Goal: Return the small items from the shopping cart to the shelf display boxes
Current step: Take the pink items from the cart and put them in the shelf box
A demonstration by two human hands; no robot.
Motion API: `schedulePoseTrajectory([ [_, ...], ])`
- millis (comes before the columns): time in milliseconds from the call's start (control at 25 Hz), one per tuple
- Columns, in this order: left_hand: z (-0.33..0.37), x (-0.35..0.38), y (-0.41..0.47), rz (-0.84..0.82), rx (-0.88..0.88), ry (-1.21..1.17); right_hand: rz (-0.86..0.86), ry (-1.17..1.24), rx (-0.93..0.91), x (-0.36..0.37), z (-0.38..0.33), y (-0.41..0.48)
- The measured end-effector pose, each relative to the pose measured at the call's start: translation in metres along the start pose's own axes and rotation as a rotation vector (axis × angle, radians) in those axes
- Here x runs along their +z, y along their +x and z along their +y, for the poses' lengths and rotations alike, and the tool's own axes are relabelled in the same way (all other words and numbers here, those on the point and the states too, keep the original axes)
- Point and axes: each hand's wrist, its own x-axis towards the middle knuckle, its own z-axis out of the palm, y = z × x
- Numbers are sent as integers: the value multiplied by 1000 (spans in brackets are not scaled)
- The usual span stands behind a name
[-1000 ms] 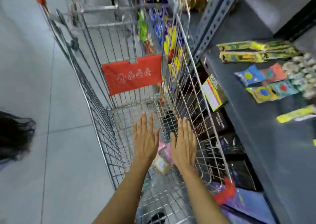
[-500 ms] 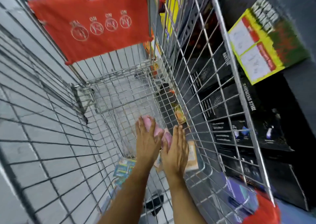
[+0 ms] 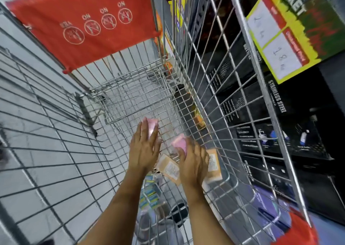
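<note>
Left hand [image 3: 144, 149] and right hand [image 3: 194, 160] on pink packets [image 3: 152, 127] (inside cart [image 3: 130, 95])

"STAINLESS STEEL" on black box [image 3: 278, 99]; "NO" repeated, upside down, on red cart flap [image 3: 84, 20].

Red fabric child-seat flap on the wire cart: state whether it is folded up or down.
Up: the red fabric flap stands against the cart's far end.

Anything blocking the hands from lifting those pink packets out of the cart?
Nothing visible. The left hand lies on one pink packet, the right hand on the other. The cart is open above them; its right wire wall stands between them and the shelving.
</note>
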Motion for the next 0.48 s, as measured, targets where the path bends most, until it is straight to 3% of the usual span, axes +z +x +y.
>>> schedulePoseTrajectory([
  [80, 15, 2, 12, 6, -114, -67, 20, 49, 105, 0, -11, 5],
  [160, 23, 6, 16, -23, -175, -101, 16, 20, -18, 0, -16, 5],
  [240, 22, 6, 14, 12, -165, -116, -15, -36, -182, 4, -14, 6],
  [360, 17, 3, 11, 69, -104, -82, -36, -11, -152, 7, -12, 14],
  [480, 17, -1, 11, 44, -150, -57, -53, -33, -152, 4, -16, 18],
])
